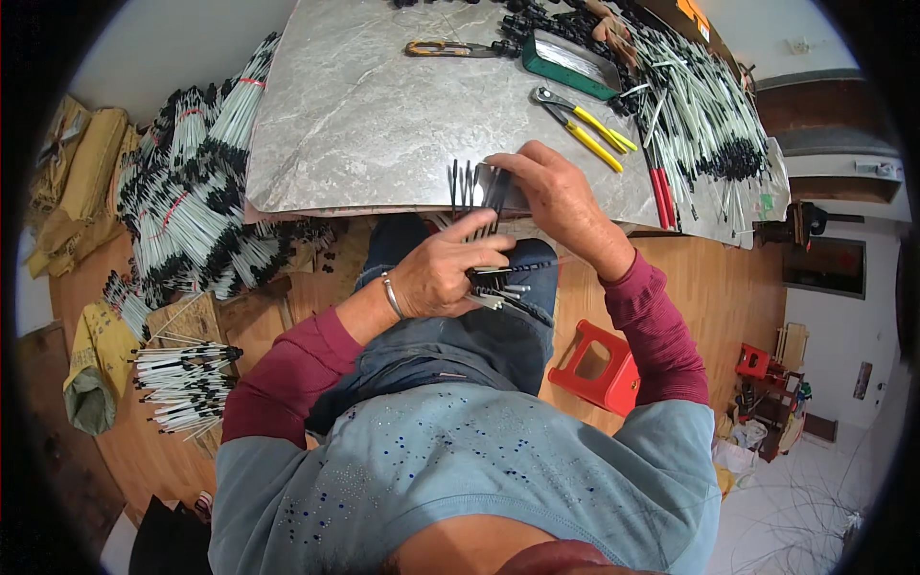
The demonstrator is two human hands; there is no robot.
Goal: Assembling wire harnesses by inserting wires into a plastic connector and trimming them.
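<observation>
My left hand [436, 273], with a metal bangle at its wrist, is closed round a bundle of thin black-and-white rods [489, 280] over my lap. The rods' dark upper ends [462, 182] stand fanned out at the table's front edge. At the right of those ends, the fingers of my right hand [561, 196] are bent round the dark tips of some rods, thumb hidden in part. Farther back on the table lie yellow-handled pliers [599, 144] and a green box [565, 72] with a pale inside.
Loose white rods with black ends [700, 105] cover the table's right side, near red handles [663, 196]. Tied bundles [187, 206] are heaped on the left; more lie on a board [187, 383]. A yellow-handled tool [450, 48] lies behind. A red stool [594, 369] stands at right.
</observation>
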